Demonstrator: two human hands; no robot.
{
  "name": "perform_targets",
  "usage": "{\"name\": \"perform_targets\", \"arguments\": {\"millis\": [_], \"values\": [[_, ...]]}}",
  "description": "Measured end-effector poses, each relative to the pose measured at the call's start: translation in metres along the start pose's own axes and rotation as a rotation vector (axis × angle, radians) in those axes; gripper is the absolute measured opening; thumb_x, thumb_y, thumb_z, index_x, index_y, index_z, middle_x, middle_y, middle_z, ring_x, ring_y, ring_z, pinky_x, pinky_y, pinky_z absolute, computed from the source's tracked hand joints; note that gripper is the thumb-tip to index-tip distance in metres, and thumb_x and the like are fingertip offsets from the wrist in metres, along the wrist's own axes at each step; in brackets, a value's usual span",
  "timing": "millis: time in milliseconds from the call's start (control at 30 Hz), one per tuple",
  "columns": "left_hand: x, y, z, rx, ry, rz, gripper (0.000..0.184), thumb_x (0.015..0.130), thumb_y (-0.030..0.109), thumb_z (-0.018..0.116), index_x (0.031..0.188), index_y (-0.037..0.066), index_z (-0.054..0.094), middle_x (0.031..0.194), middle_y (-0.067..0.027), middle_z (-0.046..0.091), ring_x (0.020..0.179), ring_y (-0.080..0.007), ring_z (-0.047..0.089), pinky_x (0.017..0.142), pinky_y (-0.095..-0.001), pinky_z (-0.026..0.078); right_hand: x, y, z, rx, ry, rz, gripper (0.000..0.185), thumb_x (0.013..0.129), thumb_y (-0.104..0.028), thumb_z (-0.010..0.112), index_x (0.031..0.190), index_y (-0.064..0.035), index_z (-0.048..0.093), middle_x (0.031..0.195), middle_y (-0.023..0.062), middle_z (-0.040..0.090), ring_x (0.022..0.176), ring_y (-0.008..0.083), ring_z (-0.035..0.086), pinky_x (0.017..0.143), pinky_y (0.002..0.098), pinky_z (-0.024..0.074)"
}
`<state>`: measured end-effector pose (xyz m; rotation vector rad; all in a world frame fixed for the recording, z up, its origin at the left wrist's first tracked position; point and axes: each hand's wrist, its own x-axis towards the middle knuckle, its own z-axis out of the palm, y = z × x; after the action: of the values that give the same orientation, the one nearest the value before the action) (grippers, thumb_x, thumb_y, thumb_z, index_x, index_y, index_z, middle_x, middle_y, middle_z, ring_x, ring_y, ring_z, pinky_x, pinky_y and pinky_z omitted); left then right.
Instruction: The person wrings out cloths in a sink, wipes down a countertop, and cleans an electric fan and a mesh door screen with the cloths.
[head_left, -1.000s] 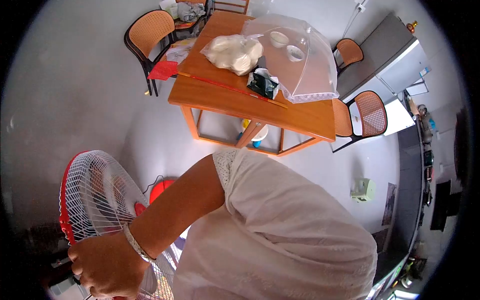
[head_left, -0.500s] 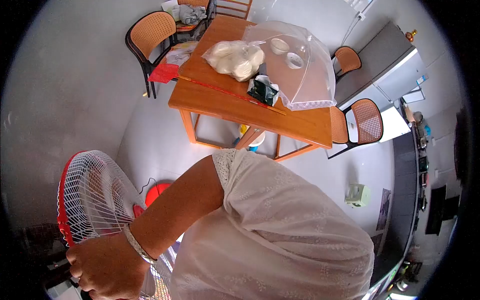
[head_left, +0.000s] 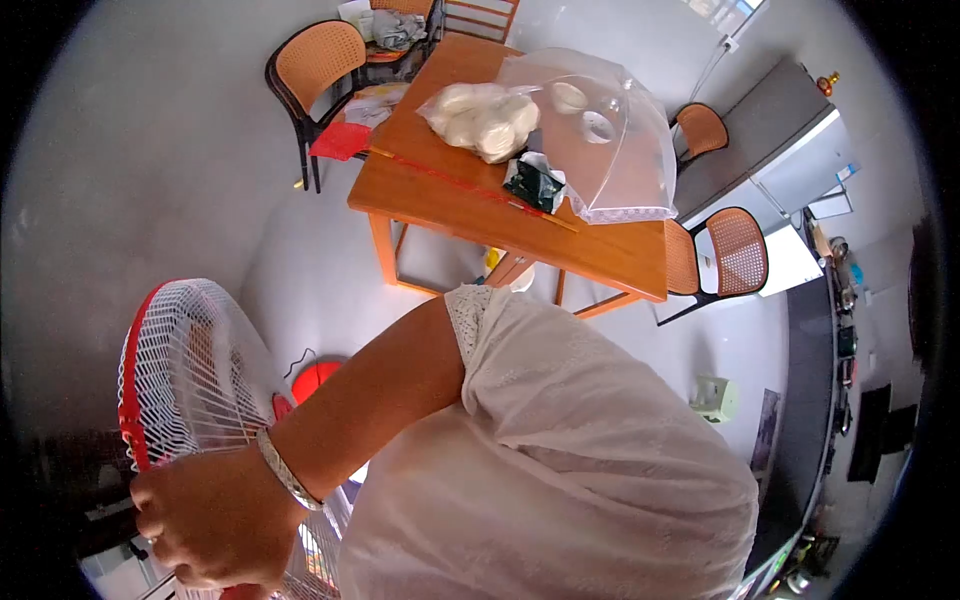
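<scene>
My right hand (head_left: 215, 510) reaches across my body to the lower left, with a bracelet (head_left: 285, 470) at its wrist. Its fingers are closed around the rim of a fan guard (head_left: 190, 350); the palm side is hidden. The guard is a white wire cage with a red band (head_left: 130, 400) along its edge. Part of a red round base (head_left: 315, 380) with a dark cord shows on the floor behind my forearm. My white sleeve (head_left: 600, 430) fills the lower middle. Nowhere in view is my left hand.
Ahead stands a wooden table (head_left: 440, 200) carrying a bag of pale round items (head_left: 485, 118), a dark green packet (head_left: 535, 183) and a mesh food cover (head_left: 620, 150) over bowls. Cane-backed chairs (head_left: 320, 60) surround it. A small green stool (head_left: 715, 398) is on the right.
The view has shifted slightly, so the table appears a little farther right. The fan guard's top edge sits a little higher in view; my right hand keeps its hold.
</scene>
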<state>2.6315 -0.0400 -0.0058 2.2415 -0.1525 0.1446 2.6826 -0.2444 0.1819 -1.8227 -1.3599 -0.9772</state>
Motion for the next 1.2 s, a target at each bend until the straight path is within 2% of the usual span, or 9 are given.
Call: {"name": "perform_targets", "arguments": {"millis": [267,333,467,667,867,967,1000,1133,1200], "values": [[-0.001,-0.014,-0.019,-0.204,0.099,-0.093,0.021,0.091,0.015,0.052,0.104,0.003,0.065,0.1,-0.0061,0.065,0.093,-0.0188,0.06,0.083,-0.0304,0.047,0.002,-0.003,-0.006,0.087,-0.087,0.098,0.03,0.075,-0.037,0.061,0.067,-0.0081,0.06,0.073,0.0051,0.06,0.079,0.0223,0.058,0.074,0.04,0.042],[0.005,-0.021,-0.022,-0.304,0.097,-0.157,0.022,0.091,0.015,0.052,0.104,0.003,0.065,0.1,-0.0059,0.065,0.093,-0.0186,0.06,0.083,-0.0303,0.047,0.005,-0.003,0.001,0.079,0.03,0.098,0.034,0.08,-0.04,0.059,0.067,-0.0089,0.062,0.065,0.0057,0.058,0.065,0.0208,0.056,0.071,0.04,0.0435],[0.004,-0.045,-0.024,-0.526,-0.03,-0.338,0.022,0.092,0.015,0.052,0.104,0.003,0.065,0.1,-0.0056,0.065,0.092,-0.0182,0.059,0.083,-0.03,0.047,0.011,-0.005,-0.011,0.024,-0.12,0.072,0.02,0.071,-0.028,0.064,0.084,-0.0121,0.065,0.087,0.004,0.065,0.084,0.0222,0.063,0.075,0.0367,0.0464],[-0.046,-0.069,-0.029,-0.793,-0.241,-0.579,0.022,0.092,0.015,0.052,0.104,0.003,0.065,0.1,-0.0052,0.065,0.092,-0.0176,0.059,0.083,-0.0297,0.047,0.035,-0.001,-0.003,-0.009,-0.36,-0.019,0.025,0.08,-0.02,0.05,0.09,-0.0046,0.067,0.094,0.011,0.068,0.092,0.0264,0.063,0.083,0.0387,0.0444],[-0.102,-0.061,-0.042,-1.029,-0.072,-0.503,0.032,0.095,0.013,0.047,0.122,-0.001,0.056,0.111,-0.0053,0.061,0.104,-0.0136,0.053,0.096,-0.029,0.04,0.029,0.0,-0.006,0.018,-0.294,-0.021,0.023,0.083,-0.017,0.049,0.088,-0.0041,0.067,0.09,0.0098,0.068,0.084,0.024,0.063,0.077,0.0351,0.0444],[-0.142,-0.024,-0.064,-1.196,0.104,-0.416,0.04,0.093,0.009,0.052,0.13,-0.005,0.047,0.129,-0.0137,0.053,0.117,-0.0235,0.052,0.103,-0.036,0.039,0.029,-0.002,-0.007,0.028,-0.321,0.032,0.026,0.085,-0.016,0.045,0.09,-0.0044,0.068,0.092,0.0096,0.068,0.089,0.0226,0.063,0.082,0.0342,0.0428],[-0.158,-0.02,-0.062,-1.25,0.171,-0.236,0.038,0.091,0.006,0.053,0.128,-0.005,0.05,0.126,-0.0077,0.054,0.115,-0.0167,0.049,0.101,-0.0299,0.035,0.027,-0.003,-0.007,0.01,-0.317,0.051,0.026,0.085,-0.016,0.045,0.09,-0.0047,0.068,0.093,0.0097,0.068,0.091,0.0219,0.063,0.083,0.034,0.0421],[-0.181,0.029,-0.08,-0.977,0.261,0.082,0.044,0.085,0.0,0.057,0.128,-0.006,0.048,0.127,-0.0105,0.052,0.114,-0.0185,0.049,0.1,-0.0322,0.036,0.023,-0.001,-0.006,0.011,-0.335,0.024,0.028,0.087,-0.017,0.042,0.094,-0.0059,0.068,0.098,0.0094,0.069,0.094,0.0208,0.063,0.089,0.035,0.0427],[-0.188,0.037,-0.057,-0.948,0.432,-0.087,0.041,0.086,0.0,0.051,0.127,-0.005,0.047,0.118,-0.0084,0.052,0.109,-0.0174,0.05,0.096,-0.0319,0.039,0.022,-0.004,-0.005,0.017,-0.352,0.032,0.029,0.088,-0.018,0.042,0.096,-0.0062,0.068,0.1,0.0095,0.069,0.095,0.0209,0.063,0.09,0.0349,0.0432]]}}
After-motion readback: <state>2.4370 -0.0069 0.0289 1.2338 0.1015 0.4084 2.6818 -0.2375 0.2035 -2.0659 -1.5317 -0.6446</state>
